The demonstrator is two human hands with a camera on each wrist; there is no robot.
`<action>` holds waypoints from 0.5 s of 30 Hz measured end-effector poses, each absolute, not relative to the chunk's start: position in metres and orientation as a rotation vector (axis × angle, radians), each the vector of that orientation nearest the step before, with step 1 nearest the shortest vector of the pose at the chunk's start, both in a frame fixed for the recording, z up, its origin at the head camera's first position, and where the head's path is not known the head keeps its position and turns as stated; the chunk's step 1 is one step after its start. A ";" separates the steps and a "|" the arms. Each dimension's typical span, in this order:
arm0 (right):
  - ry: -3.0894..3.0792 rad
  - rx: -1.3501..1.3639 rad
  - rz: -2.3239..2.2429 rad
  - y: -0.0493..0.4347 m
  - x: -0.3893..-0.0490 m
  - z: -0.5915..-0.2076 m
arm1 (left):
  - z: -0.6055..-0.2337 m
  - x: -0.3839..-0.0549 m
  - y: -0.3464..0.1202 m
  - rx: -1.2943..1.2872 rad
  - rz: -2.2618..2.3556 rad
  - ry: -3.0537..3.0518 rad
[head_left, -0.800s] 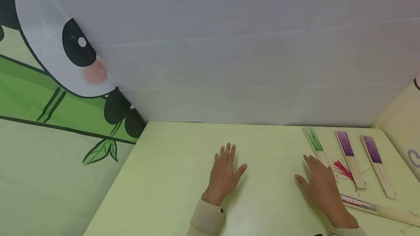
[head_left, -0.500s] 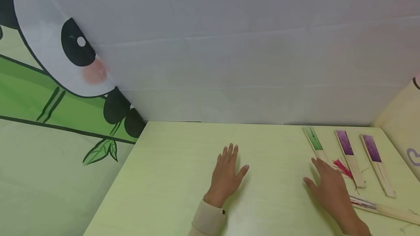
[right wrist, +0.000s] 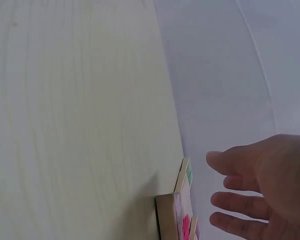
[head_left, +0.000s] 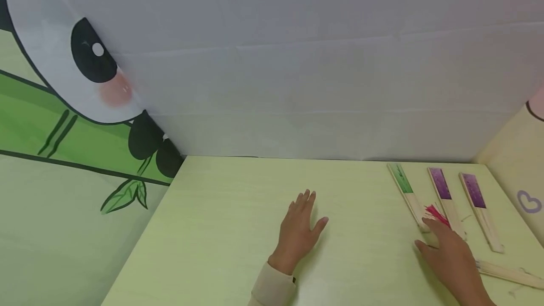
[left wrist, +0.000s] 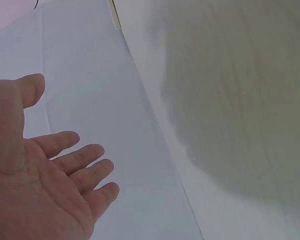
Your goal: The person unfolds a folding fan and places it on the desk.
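My left hand (head_left: pixel 297 233) hovers over the middle of the table, fingers straight and thumb out, holding nothing. In the left wrist view its palm and extended fingers show. My right hand (head_left: pixel 452 261), thumb spread from the fingers, is at the right beside several folded hand fans and holds nothing. A green folded fan (head_left: pixel 401 181) lies at its upper left. Two purple folded fans, a nearer one (head_left: pixel 440 185) and one farther right (head_left: pixel 473 190), lie beyond it. Another folded fan (head_left: pixel 512 275) lies crosswise, partly hidden by this hand. A red tassel (head_left: pixel 437 215) shows between fans.
The pale wooden table (head_left: pixel 221 230) ends at a grey-white back wall (head_left: pixel 297 107). A panda-and-bamboo print (head_left: pixel 97 51) covers the left wall. At the right stands a cream wall with a purple heart (head_left: pixel 529 202).
My right hand has moved right and slightly down, covering more of the crosswise fan. The left hand has shifted slightly right. The head view has turned a little to the right.
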State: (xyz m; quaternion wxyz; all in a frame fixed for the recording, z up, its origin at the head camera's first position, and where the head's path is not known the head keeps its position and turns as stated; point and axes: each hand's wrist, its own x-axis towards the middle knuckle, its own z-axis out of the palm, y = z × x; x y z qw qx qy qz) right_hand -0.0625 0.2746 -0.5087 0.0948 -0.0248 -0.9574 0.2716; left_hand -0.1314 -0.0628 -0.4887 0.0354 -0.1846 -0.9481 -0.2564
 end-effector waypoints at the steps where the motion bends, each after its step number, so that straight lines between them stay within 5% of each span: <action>1: -2.848 -0.089 0.807 0.277 -0.061 -0.509 | -0.489 -0.131 -0.061 -0.571 -0.786 -2.907; 15: -3.002 -0.244 0.783 0.314 -0.041 -0.505 | -0.486 -0.125 -0.039 -0.640 -0.771 -2.923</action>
